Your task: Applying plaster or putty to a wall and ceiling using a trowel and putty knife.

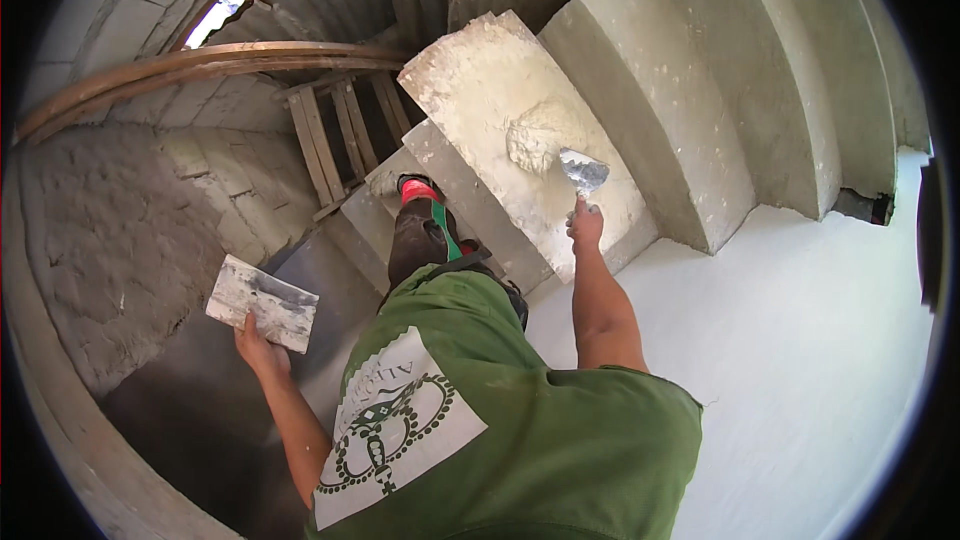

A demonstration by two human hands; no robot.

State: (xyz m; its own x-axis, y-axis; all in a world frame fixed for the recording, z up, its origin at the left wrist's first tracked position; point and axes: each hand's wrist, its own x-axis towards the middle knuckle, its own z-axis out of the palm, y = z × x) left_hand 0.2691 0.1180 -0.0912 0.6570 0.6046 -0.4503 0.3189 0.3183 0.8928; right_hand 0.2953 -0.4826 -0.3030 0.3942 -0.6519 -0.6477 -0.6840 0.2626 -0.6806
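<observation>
- I have the mound of pale mix (538, 137) just above and right of the frame's centre, heaped near the middle of a wide board; its lumpy surface suggests a thick, soft paste.
- At the mound's lower right I see the trowel (584, 172), blade pointing up the frame. From this angle I cannot tell whether the metal touches the mix.
- The right hand (584, 224) is closed around the trowel's handle. For a clean scoop, I would keep the blade low, slide it under the heap's edge and level it before lifting, so little slips off.
- Under the mound, the wide board (455, 80) lies slantwise across the upper middle, coated in pale residue. I would scrape lightly there, since dry crumbs could spoil the mix.
- The left hand (262, 350), left of and below centre, is partly closed on the lower edge of a rectangular plate (262, 302) streaked white and grey; the fingers behind it are hidden. If it is to take a load, I would bring it level and near the board.
- Farther out, concrete stairs (640, 70) fill the upper right, a smooth white wall (790, 340) the lower right, and a rough wall (110, 230) the left.
</observation>
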